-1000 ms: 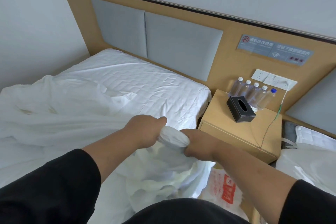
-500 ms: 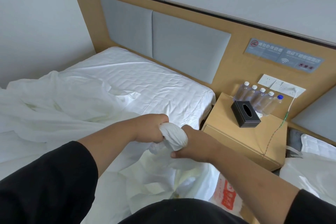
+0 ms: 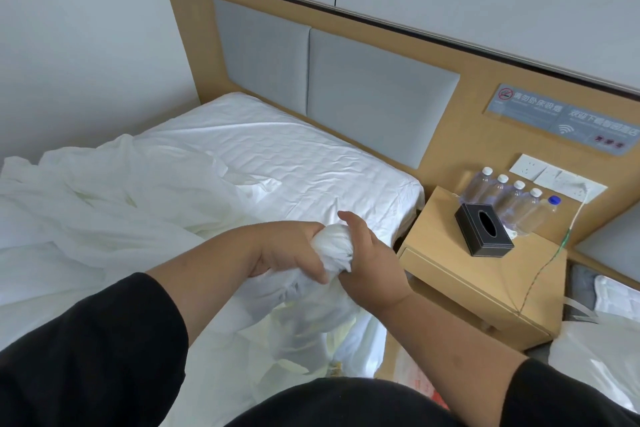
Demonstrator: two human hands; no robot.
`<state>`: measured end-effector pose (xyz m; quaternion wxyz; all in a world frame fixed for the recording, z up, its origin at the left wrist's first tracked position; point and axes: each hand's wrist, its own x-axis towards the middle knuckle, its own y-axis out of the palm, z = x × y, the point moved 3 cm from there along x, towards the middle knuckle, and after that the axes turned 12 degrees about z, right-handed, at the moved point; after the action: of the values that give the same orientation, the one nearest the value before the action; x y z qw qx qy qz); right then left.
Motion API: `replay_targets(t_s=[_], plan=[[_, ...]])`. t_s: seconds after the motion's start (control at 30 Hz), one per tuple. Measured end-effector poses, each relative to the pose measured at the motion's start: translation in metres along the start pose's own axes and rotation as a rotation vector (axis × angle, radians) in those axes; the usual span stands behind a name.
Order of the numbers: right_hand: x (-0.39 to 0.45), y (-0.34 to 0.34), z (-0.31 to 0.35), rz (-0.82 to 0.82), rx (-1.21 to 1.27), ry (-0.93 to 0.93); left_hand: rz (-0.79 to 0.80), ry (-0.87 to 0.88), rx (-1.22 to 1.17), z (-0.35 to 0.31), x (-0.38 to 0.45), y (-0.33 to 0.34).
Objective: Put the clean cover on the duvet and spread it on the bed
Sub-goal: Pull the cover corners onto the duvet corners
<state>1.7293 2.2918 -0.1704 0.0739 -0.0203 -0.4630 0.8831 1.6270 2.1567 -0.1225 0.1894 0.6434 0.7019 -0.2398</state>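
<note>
A white duvet cover [image 3: 114, 204] lies crumpled across the bed [image 3: 284, 163], with part of it hanging over the near side. One bunched corner of the white cloth [image 3: 334, 246] stands up between my hands. My left hand [image 3: 291, 250] grips the bunch from the left, fingers curled round it. My right hand [image 3: 367, 260] holds the same bunch from the right, its thumb up beside the cloth. Whether the duvet itself is inside the bunch cannot be made out.
A wooden nightstand [image 3: 446, 274] stands right of the bed with a black tissue box [image 3: 483, 234] and several water bottles [image 3: 512, 201]. A padded headboard [image 3: 346, 80] backs the bed. A white and red bag [image 3: 412, 371] sits on the floor. More white bedding [image 3: 602, 357] lies at the right.
My hands have closed together on the bunched corner and turned it more upright. The right hand has shifted from gripping its end to holding its side, thumb raised.
</note>
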Motion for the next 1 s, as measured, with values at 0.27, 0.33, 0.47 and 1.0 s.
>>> replay_targets(t_s=[0.27,0.33,0.47,1.0], plan=[[0.000,-0.026,-0.014,0.642,0.302,0.364,-0.529,-0.100,1.165,0.022,0.036,0.019],[-0.017,-0.027,-0.008,0.705,0.558,0.411,-0.567,0.077,1.190,0.031,0.040,0.019],[-0.037,-0.020,-0.003,0.754,0.730,0.471,-0.433,0.252,0.925,0.044,0.053,0.016],[-0.028,-0.013,-0.005,0.868,0.701,0.470,-0.258,-0.093,0.989,0.020,0.047,0.029]])
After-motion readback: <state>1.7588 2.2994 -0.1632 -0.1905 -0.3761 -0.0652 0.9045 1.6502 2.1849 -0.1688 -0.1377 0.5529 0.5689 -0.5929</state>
